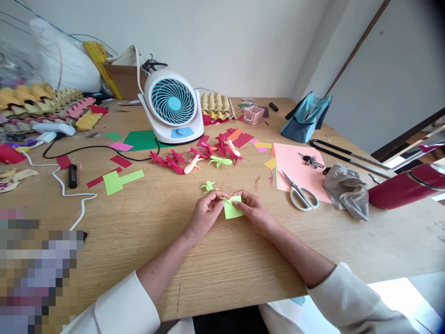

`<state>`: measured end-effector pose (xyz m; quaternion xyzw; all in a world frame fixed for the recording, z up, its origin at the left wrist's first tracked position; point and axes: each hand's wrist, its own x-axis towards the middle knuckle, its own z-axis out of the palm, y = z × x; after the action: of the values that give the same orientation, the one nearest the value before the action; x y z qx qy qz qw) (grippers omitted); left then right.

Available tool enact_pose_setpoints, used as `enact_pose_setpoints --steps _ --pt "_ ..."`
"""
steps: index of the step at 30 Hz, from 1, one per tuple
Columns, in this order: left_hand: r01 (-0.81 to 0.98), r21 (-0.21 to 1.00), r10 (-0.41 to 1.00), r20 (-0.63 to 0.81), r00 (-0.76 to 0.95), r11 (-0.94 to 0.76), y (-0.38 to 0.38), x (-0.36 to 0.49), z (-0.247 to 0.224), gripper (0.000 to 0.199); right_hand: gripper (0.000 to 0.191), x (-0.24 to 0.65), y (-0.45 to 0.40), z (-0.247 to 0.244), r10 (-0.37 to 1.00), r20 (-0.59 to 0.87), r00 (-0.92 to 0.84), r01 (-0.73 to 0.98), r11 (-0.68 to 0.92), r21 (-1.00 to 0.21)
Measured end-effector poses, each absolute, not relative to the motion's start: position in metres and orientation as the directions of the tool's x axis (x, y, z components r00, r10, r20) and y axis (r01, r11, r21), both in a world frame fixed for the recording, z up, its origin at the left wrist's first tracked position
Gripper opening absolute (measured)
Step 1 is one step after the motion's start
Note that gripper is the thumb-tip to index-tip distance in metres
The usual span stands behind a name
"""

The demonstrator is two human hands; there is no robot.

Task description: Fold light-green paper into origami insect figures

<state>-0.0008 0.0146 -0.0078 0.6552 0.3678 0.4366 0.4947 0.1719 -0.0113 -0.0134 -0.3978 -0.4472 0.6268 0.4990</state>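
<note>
Both hands hold one small square of light green paper (233, 209) just above the table, in the middle of the view. My left hand (206, 211) pinches its upper left corner, where the edge looks bent. At its right side, my right hand (255, 208) grips it between thumb and fingers. Just beyond my left hand lies a small light green folded paper piece (208, 186) with thin cut strips. Farther back is a heap of red folded paper pieces (170, 161), with a few pale ones and a green one (220, 161) among them.
A white fan (174, 104) stands behind the paper pieces. To the right, scissors (301, 195) and keys (311, 160) lie on pink paper (290, 162), near a grey cloth (347, 188) and a red flask (405, 185). Green paper scraps (114, 183) and a white cord (62, 178) are left.
</note>
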Motion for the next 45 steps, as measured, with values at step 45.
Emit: enact_pose_setpoints --steps 45 --pt "0.155 0.724 0.705 0.562 0.434 -0.672 0.012 -0.003 -0.004 0.008 0.041 0.176 -0.013 -0.012 0.973 -0.015 -0.229 -0.042 -0.025 -0.999"
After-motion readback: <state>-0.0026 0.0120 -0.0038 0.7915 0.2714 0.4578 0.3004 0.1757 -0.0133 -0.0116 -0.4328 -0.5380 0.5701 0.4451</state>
